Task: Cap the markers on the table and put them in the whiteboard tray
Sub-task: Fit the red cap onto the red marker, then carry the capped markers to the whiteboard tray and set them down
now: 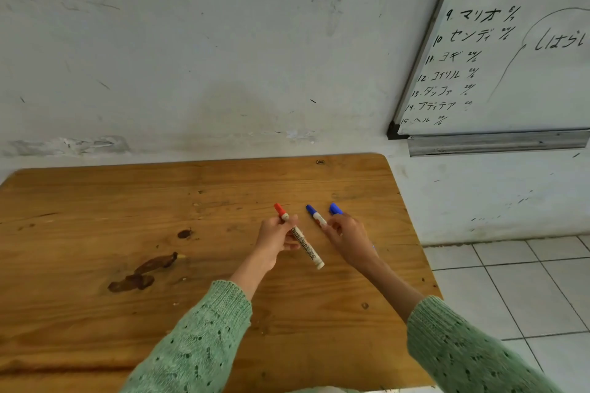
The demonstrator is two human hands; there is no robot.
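Note:
My left hand (277, 241) grips a white marker with a red cap (301, 239), tilted, red end pointing away from me. My right hand (349, 241) is closed around two blue-capped markers: one blue-capped marker (316, 215) sticks out by my fingertips, and the blue cap of a second marker (335, 209) shows just right of it. Their barrels are mostly hidden under my fingers. Both hands hover over the wooden table (159, 233). The metal whiteboard tray (498, 143) runs under the whiteboard at the upper right, with nothing visible in it.
The whiteboard (510, 51) with black handwriting hangs on the white wall at the right. The table's right edge borders a tiled floor (526, 290). Dark stains (140, 274) mark the tabletop at the left.

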